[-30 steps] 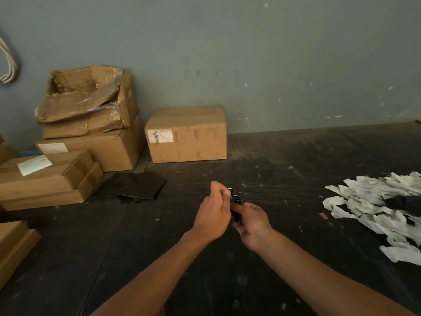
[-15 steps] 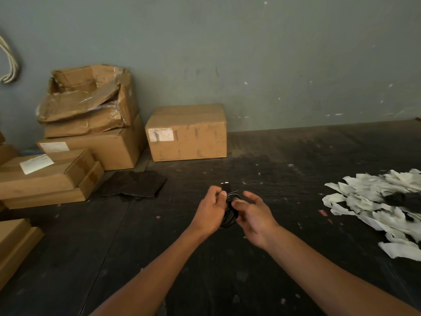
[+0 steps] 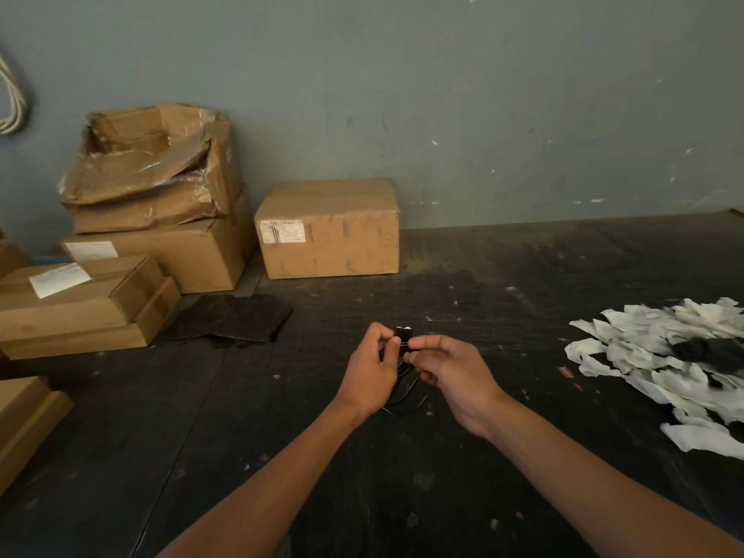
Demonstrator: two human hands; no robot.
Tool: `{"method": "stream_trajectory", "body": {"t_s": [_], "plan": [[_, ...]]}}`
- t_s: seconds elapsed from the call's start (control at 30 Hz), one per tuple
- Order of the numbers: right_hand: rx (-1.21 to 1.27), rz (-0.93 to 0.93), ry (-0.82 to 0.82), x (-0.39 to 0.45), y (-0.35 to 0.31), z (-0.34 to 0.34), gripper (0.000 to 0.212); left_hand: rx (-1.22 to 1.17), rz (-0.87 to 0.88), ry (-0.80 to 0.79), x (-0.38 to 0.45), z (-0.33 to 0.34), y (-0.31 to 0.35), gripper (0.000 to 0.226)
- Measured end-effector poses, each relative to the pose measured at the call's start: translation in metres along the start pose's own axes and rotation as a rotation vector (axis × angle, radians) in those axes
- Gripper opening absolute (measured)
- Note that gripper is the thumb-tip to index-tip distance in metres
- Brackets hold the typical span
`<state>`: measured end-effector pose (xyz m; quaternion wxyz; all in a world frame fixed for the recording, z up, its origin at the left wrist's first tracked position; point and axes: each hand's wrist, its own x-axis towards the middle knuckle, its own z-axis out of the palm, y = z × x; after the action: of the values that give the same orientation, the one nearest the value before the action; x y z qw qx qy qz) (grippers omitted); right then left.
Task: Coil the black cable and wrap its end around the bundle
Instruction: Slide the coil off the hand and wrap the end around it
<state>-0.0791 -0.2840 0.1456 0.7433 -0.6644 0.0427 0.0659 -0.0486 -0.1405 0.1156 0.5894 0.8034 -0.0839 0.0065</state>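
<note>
We see a wide dark counter (image 3: 503,497) filling the lower two thirds of the frame, its far edge meeting a grey-green wall (image 3: 443,94) across the top. The broadest open stretch runs through the centre and lower middle, between the clutter at either side. At the left, stacked cardboard boxes (image 3: 133,243) crowd the edge, with one single box (image 3: 328,229) standing against the wall left of centre and a dark cloth (image 3: 231,320) lying flat in front of the stack. At the right edge a heap of white paper scraps (image 3: 668,364) spreads over the counter.

Just above the centre of the frame our left hand (image 3: 370,372) and right hand (image 3: 455,376) meet, raised over the open counter. Between them is the black cable (image 3: 402,340): its blocky black plug end pokes up above the fingers, and thin loops hang below the hands. The fingers of both hands are pinched shut on it.
</note>
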Motion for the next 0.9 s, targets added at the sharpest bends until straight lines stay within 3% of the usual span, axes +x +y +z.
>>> {"method": "stream_trajectory", "body": {"t_s": [0.13,0.47,0.57,0.73,0.9], "plan": [[-0.027,-0.056,-0.071,-0.001,0.002,-0.006,0.034,-0.018,-0.02,0.009,0.001,0.002,-0.002,0.012],[-0.83,-0.611,0.138,0.011,0.003,-0.018,0.015,0.057,0.079,-0.092,-0.005,0.003,0.01,0.014],[-0.85,-0.671,0.177,0.016,0.006,-0.02,0.009,0.073,0.105,-0.117,-0.006,0.004,0.014,0.013],[-0.771,-0.613,0.129,0.018,0.008,-0.018,0.009,0.086,0.108,-0.154,-0.003,0.001,0.013,0.012],[-0.699,-0.568,0.08,0.018,0.003,-0.014,0.036,0.099,0.074,-0.174,0.0,0.001,0.015,0.015]]}}
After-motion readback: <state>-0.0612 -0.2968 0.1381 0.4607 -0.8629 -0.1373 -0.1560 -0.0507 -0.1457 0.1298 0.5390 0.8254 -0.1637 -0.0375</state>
